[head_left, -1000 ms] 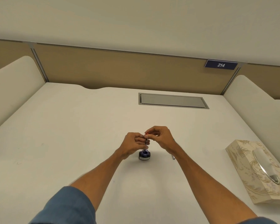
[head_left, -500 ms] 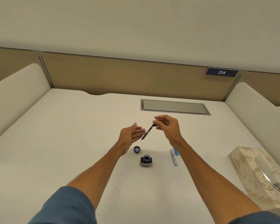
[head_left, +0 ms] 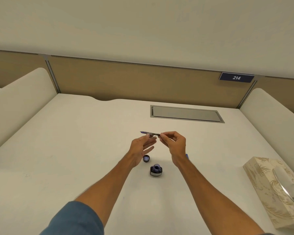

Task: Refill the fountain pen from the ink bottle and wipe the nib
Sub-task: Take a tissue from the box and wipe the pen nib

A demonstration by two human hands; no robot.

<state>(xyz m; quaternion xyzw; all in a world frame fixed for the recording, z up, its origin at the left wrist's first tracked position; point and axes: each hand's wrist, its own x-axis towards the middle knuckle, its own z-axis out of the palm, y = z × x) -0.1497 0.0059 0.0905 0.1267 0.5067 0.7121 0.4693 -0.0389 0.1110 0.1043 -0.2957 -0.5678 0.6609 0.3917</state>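
Observation:
The fountain pen's inner section (head_left: 150,133) lies nearly level in the air, its inky nib pointing left. My right hand (head_left: 174,143) pinches its right end between thumb and fingers. My left hand (head_left: 142,146) is just under the pen with fingers spread, its fingertips at or touching the pen's middle; I cannot tell if they grip. Below the hands the small dark ink bottle (head_left: 156,170) stands uncapped on the white desk (head_left: 75,150). Its cap (head_left: 146,158) lies upturned just to the bottle's upper left.
A patterned tissue box (head_left: 277,190) stands at the right edge of the desk. A blue pen part (head_left: 187,156) peeks out behind my right wrist. A grey cable hatch (head_left: 186,114) is set into the desk at the back. Padded dividers flank both sides.
The pen has come up out of the bottle and swung from upright to nearly level, nib to the left. Both hands have risen away from the bottle, and the left hand has opened.

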